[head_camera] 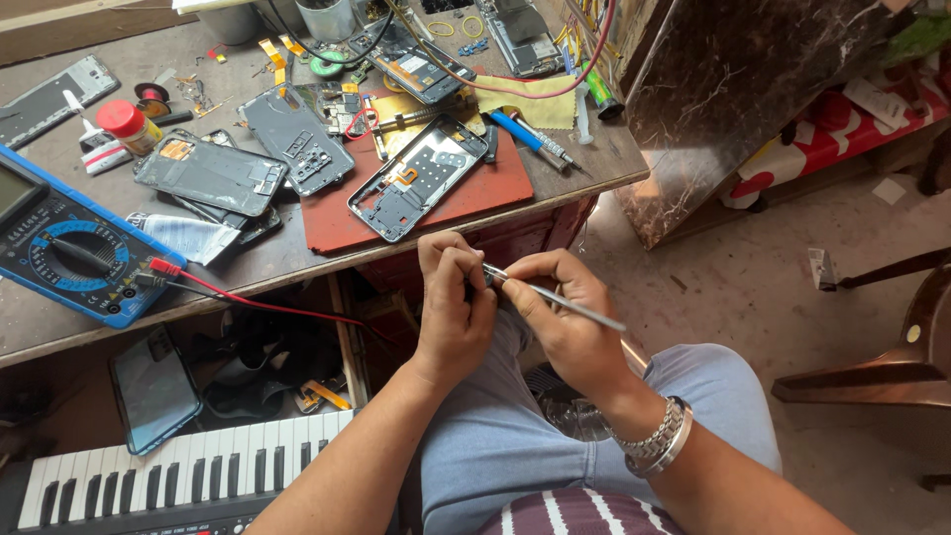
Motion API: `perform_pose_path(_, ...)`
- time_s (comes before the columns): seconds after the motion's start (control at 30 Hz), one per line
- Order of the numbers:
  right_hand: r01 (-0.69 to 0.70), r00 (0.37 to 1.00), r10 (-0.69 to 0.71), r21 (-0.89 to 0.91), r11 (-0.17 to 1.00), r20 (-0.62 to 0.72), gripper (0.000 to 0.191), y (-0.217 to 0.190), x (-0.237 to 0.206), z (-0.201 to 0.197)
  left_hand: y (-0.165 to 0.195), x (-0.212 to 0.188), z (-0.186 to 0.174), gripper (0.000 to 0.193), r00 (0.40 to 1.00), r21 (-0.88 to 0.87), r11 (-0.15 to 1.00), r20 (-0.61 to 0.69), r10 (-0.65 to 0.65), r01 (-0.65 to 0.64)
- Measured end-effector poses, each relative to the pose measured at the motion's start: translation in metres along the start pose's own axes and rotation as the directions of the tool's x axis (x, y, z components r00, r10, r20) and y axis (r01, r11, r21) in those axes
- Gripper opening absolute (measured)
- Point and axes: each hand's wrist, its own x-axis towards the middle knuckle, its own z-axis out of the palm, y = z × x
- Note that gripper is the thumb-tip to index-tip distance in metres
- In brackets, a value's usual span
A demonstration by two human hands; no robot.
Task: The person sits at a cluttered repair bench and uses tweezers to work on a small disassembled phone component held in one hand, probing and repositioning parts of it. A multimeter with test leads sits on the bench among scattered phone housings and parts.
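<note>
Over the lap, below the table edge (297, 260): left hand (454, 307) curled shut around some small part, hidden; right hand (565, 317) pinching tweezers (555, 295), tips at nine o'clock. Phone frame (416, 178) at twelve o'clock.

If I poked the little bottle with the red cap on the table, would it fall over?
Probably yes. The little bottle with the red cap stands upright and looks narrow, so a poke might tip it. It seems round, so it could roll across the cluttered table.
</note>
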Motion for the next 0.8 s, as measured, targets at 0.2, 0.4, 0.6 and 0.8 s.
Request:
perform_pose_path(0.2,0.319,0.945,-0.327,-0.159,0.935,-0.029,0.011,0.004,-0.006,0.003,-0.005,-0.002,0.007,0.034,0.994,-0.178,0.979,-0.014,-0.107,0.103)
perform_pose_path(0.4,0.39,0.912,-0.409,-0.233,0.891,-0.037,0.013,0.013,-0.009,0.008,-0.012,-0.006,0.011,0.04,0.981,-0.415,0.891,0.022,-0.194,0.186)
perform_pose_path(0.6,0.45,0.877,-0.479,-0.276,0.849,-0.044,0.013,0.022,-0.01,0.011,-0.015,-0.009,0.013,0.042,0.975,-0.454,0.867,0.019,-0.221,0.205)
perform_pose_path(0.8,0.468,0.866,-0.499,-0.303,0.83,-0.031,0.015,0.025,-0.009,0.012,-0.012,-0.012,0.015,0.04,0.952,-0.488,0.825,0.038,-0.305,0.284)
